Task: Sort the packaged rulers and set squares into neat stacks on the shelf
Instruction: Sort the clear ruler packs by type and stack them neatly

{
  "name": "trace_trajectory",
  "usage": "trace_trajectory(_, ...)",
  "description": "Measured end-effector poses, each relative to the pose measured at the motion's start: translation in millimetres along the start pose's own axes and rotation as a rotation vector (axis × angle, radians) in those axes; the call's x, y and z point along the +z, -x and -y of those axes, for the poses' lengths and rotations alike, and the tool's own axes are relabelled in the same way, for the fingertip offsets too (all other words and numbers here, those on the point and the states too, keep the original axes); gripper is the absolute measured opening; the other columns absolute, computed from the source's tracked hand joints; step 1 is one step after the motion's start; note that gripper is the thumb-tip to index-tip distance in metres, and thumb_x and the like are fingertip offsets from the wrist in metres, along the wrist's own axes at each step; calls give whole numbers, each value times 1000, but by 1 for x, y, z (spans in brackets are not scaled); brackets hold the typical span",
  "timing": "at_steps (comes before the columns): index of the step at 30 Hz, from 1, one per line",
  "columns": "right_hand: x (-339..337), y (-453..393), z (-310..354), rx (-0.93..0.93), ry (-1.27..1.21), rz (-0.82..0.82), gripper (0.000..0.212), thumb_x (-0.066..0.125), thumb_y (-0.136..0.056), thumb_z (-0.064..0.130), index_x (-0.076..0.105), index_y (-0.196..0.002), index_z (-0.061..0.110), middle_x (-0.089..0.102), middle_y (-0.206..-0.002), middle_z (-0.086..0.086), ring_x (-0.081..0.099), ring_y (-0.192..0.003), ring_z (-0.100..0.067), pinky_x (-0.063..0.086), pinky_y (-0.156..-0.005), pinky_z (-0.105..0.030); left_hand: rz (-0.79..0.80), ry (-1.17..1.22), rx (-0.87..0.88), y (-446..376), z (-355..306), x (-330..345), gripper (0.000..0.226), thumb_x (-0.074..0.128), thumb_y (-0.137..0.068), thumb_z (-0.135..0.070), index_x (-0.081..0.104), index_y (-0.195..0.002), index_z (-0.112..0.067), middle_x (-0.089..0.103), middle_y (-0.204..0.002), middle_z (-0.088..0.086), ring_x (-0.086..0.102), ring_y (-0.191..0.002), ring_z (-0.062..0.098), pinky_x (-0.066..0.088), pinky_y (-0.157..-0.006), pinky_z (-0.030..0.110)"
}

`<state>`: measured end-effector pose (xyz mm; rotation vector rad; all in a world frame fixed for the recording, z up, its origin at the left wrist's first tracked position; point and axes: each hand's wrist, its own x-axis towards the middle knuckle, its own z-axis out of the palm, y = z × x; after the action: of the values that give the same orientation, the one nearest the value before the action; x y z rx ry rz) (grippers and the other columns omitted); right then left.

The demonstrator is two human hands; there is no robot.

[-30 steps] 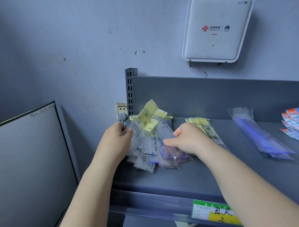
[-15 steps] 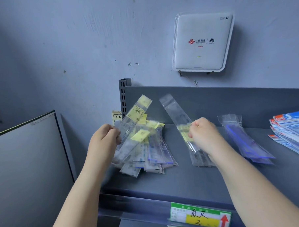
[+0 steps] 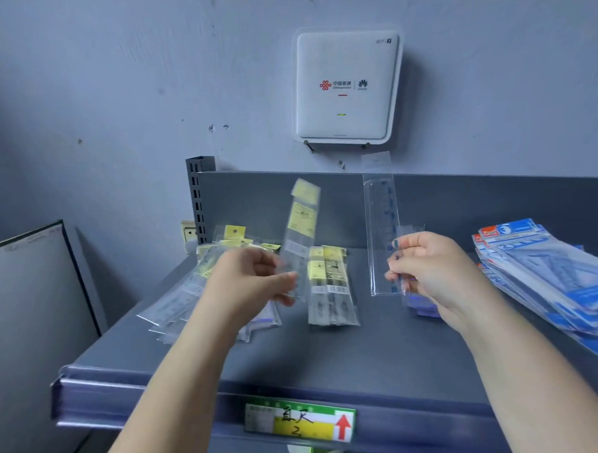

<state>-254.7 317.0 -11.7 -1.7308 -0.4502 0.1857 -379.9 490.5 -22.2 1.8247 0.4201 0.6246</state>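
Observation:
My left hand (image 3: 254, 279) pinches a yellow-labelled packaged ruler (image 3: 301, 226) and holds it upright above the grey shelf (image 3: 319, 357). My right hand (image 3: 433, 266) grips a clear packaged ruler with blue markings (image 3: 381, 230), also upright. A loose pile of packaged rulers (image 3: 199, 290) lies at the shelf's left, partly hidden by my left arm. A small stack of yellow-labelled rulers (image 3: 331, 286) lies in the middle. A bluish pack (image 3: 421, 307) peeks out beneath my right hand.
A stack of blue and white packs (image 3: 545, 278) lies at the shelf's right end. A slotted upright post (image 3: 197, 201) stands at the back left. A white router (image 3: 344, 88) hangs on the wall. A price label (image 3: 299, 421) sits on the shelf's front edge. A grey panel (image 3: 29, 317) stands left.
Both hands have lifted and moved right. My left hand now holds a single yellow-labelled ruler upright away from the pile. My right hand holds a clear blue-marked ruler upright further right. The camera has tilted down.

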Motion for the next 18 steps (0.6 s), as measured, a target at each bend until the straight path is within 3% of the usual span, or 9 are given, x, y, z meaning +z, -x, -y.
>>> trace_trajectory(2, -15, 1, -4, -4, 14, -10, 22, 50, -86, -11, 52, -100, 7, 55, -72, -5, 56, -58, -16, 41, -47, -17, 47, 6, -30, 1, 0, 21, 13, 70, -81, -4, 57, -82, -5, 65, -56, -1, 63, -43, 11, 43, -52, 20)
trace_trajectory(5, -37, -1, -10, -7, 54, -39, 23, 52, -84, -11, 53, -95, 10, 59, -71, -4, 59, -65, -21, 41, -58, -23, 24, -125, -22, -1, 1, 48, 16, 69, -83, -12, 57, -91, -9, 65, -52, -1, 61, -46, 4, 33, -39, 11)
trace_trajectory(8, -51, -4, -16, -3, 103, -62, 25, 52, -83, -11, 52, -99, 8, 60, -69, -5, 60, -69, -23, 40, -62, -26, -19, -297, 14, -5, 4, 62, 25, 67, -84, -15, 52, -104, -12, 62, -44, -5, 56, -46, -2, 34, -41, 10)
trace_trajectory(11, -59, -9, -21, -1, 138, -76, 25, 52, -83, -9, 52, -102, 8, 61, -71, -5, 59, -65, -17, 39, -59, -24, -26, -511, 37, -6, 7, 69, 30, 67, -83, -22, 52, -109, -15, 64, -70, 2, 53, -43, 3, 39, -45, 14)
trace_trajectory(14, -61, -10, -28, 15, 187, -66, 29, 54, -80, -8, 52, -103, 10, 63, -81, -9, 58, -62, -15, 40, -58, -26, -45, -680, 40, -5, 8, 72, 36, 66, -82, -30, 56, -114, -16, 64, -94, 8, 54, -69, 17, 40, -65, 25)
trace_trajectory(18, -60, -11, -35, 26, 208, -74, 34, 57, -79, -6, 50, -107, 12, 66, -87, -12, 53, -60, -14, 42, -64, -29, -40, -802, 4, -2, 6, 73, 42, 65, -83, -34, 55, -121, -17, 59, -106, 4, 54, -92, 20, 38, -73, 25)
